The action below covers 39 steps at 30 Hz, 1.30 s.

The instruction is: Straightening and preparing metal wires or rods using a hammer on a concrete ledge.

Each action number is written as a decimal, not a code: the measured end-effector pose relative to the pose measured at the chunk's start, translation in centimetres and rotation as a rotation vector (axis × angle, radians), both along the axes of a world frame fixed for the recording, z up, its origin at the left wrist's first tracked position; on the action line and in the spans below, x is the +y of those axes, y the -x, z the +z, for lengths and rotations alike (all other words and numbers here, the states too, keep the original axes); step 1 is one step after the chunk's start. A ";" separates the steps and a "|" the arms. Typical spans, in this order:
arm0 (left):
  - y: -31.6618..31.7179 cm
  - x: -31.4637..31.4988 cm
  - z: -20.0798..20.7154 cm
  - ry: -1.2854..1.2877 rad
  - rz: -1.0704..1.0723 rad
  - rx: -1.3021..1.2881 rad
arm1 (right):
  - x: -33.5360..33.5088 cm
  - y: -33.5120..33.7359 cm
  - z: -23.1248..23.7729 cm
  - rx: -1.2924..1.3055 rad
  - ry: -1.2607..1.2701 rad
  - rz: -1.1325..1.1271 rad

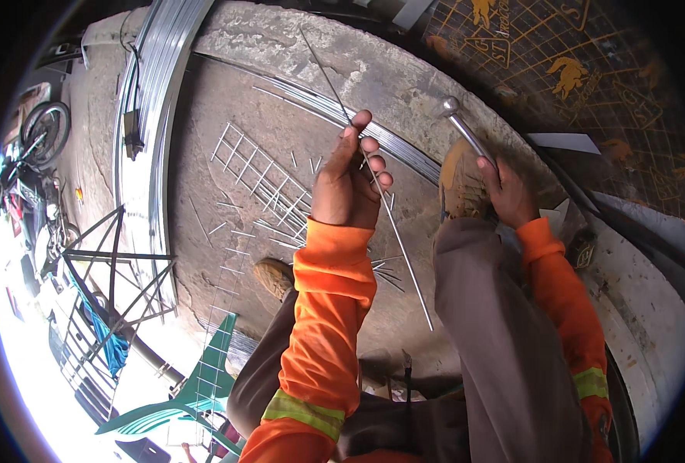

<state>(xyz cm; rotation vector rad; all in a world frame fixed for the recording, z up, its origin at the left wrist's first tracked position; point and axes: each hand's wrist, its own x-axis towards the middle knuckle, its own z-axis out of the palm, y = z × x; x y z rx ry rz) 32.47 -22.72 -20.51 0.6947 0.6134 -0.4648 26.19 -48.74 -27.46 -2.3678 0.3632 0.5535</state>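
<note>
My left hand (341, 184) is closed around a long thin metal rod (406, 266), raised over the floor and slanting from upper left to lower right. Near my right boot (463, 181), my right hand (514, 199) grips a shiny metal bar with a rounded ball-like end (472, 137). That bar's lower end is hidden in the hand. Beyond my left hand, a ladder-like wire grid (242, 158) lies on the floor, partly covered by my hand and sleeve. Short cut rods (387, 272) are scattered around it.
Long metal profiles (153, 100) run along the left, and thin rods (389, 143) lie by the concrete ledge (281, 27). A dark metal frame (115, 266), a green chair (211, 366) and a motorcycle (34, 174) are at left. A patterned sheet (543, 92) lies at upper right.
</note>
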 end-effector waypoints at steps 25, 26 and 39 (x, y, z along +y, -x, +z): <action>-3.8 -2.7 4.4 0.299 0.158 0.001 | 0.7 0.3 0.0 0.020 0.035 -0.098; -3.9 -2.8 4.6 0.282 0.135 -0.004 | 0.8 0.2 0.3 0.029 -0.001 -0.114; -3.0 -2.4 2.8 0.206 0.026 0.011 | 0.7 0.2 0.3 0.018 0.008 -0.083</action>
